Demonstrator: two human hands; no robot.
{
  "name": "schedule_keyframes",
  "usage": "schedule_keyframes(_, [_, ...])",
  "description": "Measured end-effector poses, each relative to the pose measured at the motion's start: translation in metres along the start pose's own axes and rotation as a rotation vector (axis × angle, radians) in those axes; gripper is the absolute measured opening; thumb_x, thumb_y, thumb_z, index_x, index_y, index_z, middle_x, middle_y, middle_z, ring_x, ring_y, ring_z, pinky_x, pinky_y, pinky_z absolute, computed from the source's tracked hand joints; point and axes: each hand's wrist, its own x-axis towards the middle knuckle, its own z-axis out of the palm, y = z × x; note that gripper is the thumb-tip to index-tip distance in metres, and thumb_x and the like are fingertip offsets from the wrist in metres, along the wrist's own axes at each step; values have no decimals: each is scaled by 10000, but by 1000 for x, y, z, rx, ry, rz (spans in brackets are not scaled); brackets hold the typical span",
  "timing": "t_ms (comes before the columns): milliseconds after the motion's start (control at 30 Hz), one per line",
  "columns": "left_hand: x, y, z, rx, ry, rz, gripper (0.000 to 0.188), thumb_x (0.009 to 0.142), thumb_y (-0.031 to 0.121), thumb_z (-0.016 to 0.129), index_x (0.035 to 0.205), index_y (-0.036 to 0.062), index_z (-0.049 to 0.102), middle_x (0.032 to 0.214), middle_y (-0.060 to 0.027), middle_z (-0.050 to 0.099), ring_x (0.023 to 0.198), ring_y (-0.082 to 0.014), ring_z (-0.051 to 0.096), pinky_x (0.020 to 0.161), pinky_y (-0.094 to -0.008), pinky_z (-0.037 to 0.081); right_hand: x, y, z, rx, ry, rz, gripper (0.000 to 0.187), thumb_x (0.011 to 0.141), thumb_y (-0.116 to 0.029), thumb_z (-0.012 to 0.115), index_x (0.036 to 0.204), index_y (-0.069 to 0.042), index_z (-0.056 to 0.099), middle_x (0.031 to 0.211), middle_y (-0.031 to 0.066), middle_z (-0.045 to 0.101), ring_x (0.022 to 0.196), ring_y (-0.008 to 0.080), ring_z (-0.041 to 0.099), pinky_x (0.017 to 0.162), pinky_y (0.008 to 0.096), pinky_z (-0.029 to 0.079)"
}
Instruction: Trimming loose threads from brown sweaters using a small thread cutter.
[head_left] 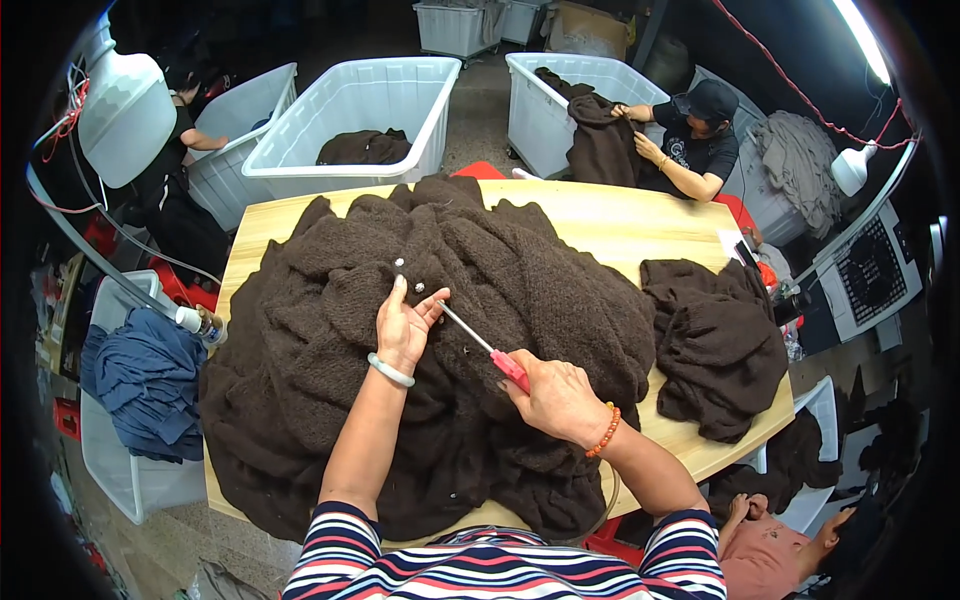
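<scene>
A large, loose heap of brown knit [560, 270] covers the left and middle of a pale wooden counter [600, 210], reaching its near edge. A second brown bundle [710, 345] lies at the counter's right end. Above the middle of the counter, a person's right hand [560, 395] has its grip clamped round the pinkish-red handle of a slim tool [510, 369], whose metal shaft slants toward the left hand [402, 325]. That hand rests palm up against the knit, thumb and forefinger apart, near small white studs [420, 287]; whether its other fingers pinch any cloth, I cannot tell.

The knit looks thick, soft and limp, likely heavy as a whole yet easy to fold a little at a time. Its fuzzy surface should not be slippery, but its loops could snag on a pointed tip. A gathered fold beside the studs seems the best hold, with the weight left on the counter. The tool looks light and rigid, best held by its handle, leaving the shaft free
</scene>
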Motion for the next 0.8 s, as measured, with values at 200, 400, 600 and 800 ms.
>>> schedule_keyframes(200, [52,26,1,-85,235,-78,255,932,201,647,1125,67,547,1015,-109,612,772,-247,658,581,-286,568,8,-7,-1,32,34,-24,267,893,-262,613,1092,-91,560,769,207,647,767,428,636,711,517,497])
schedule_keyframes(400, [33,10,10,279,57,137,135,946,175,625,1015,60,618,899,-44,645,792,-203,666,706,-300,545,3,-2,-11,-24,82,17,271,887,-265,622,1096,-100,569,779,205,651,766,423,637,699,506,502])
schedule_keyframes(600, [-31,-30,55,625,-242,352,109,961,126,588,930,47,657,894,12,658,784,-81,614,730,-244,502,-16,32,-24,225,273,-6,330,881,-349,662,1114,-125,592,801,195,662,775,394,660,675,454,528])
schedule_keyframes(800, [-175,-120,90,1032,-1122,298,152,866,91,639,987,1,660,939,-143,667,840,-313,627,757,-383,513,-29,52,-61,370,288,196,539,751,-271,831,1156,-6,593,903,109,690,802,162,659,750,301,527])
